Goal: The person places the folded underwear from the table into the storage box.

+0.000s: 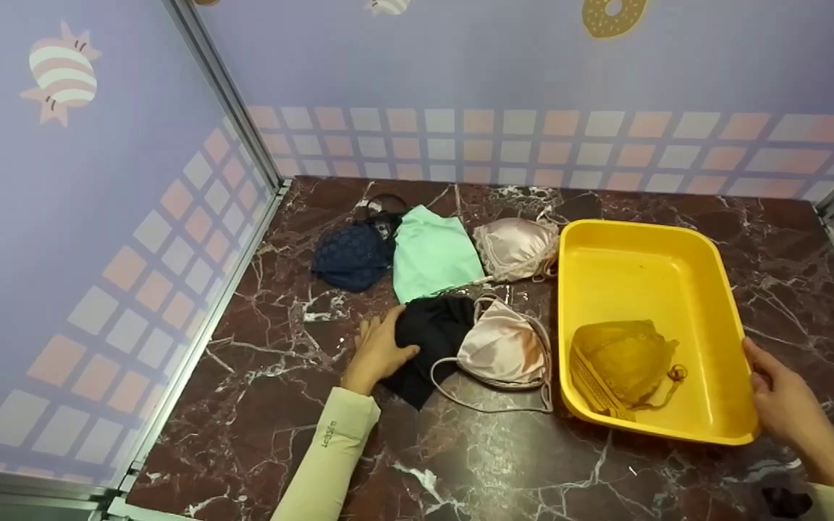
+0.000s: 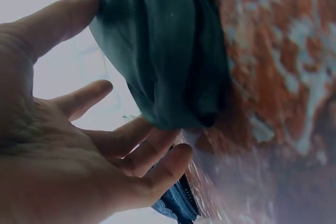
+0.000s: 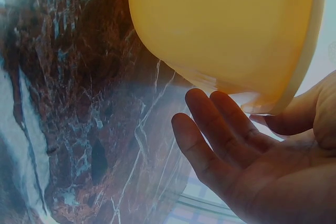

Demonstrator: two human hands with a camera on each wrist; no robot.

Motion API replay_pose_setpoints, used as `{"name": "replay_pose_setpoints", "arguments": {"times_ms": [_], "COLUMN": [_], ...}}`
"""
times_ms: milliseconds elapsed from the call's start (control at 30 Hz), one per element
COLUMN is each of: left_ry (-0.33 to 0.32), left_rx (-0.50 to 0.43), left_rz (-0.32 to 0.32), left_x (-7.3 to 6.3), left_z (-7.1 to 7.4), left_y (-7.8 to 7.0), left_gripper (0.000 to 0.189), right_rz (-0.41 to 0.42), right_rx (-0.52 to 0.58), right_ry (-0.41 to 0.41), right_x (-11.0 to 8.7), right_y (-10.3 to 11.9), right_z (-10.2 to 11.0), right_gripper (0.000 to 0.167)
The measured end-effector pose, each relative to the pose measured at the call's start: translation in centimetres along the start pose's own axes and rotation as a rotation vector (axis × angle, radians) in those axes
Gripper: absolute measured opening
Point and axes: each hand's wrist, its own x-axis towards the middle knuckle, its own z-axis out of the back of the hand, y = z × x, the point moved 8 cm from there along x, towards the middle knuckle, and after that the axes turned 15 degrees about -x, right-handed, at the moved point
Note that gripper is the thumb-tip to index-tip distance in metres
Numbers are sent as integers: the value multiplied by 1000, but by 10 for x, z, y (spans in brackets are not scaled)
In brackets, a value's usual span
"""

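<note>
My left hand (image 1: 379, 351) lies at the left edge of a black cloth garment (image 1: 433, 333), fingers spread and gently bent against it. In the left wrist view that garment (image 2: 163, 51) looks dark teal, with thumb and fingertips along its edge. A shiny pink bra (image 1: 504, 344) with thin straps lies against its right side. My right hand (image 1: 786, 405) is at the right wall of a yellow plastic basin (image 1: 649, 289). The right wrist view shows its fingers (image 3: 205, 124) loosely extended beside the basin's outside, thumb at the rim. A mustard-coloured bra (image 1: 623, 358) rests in the basin.
Behind the black garment lie a navy bra (image 1: 352, 257), a mint-green garment (image 1: 435, 253) and a pale pink lace-edged bra (image 1: 517, 247) close to the basin. Patterned panels (image 1: 504, 65) in metal frames enclose the dark marbled table (image 1: 258, 449) at the back and sides.
</note>
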Motion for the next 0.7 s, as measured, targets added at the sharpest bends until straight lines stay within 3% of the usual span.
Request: {"name": "replay_pose_setpoints", "arguments": {"times_ms": [233, 333, 500, 700], "left_ry": [-9, -13, -48, -107], "left_rx": [42, 34, -31, -144], "left_rz": [5, -21, -120, -246], "left_x": [3, 3, 1, -10], "left_z": [-5, -6, 2, 29], "left_y": [2, 2, -5, -30], "left_gripper": [67, 60, 54, 50], "right_rz": [-7, 0, 5, 5], "right_rx": [13, 22, 26, 23], "right_ry": [5, 6, 7, 3], "right_x": [0, -1, 0, -1], "right_y": [0, 1, 2, 1], "right_z": [-2, -2, -1, 1], "right_gripper": [50, 50, 50, 50]}}
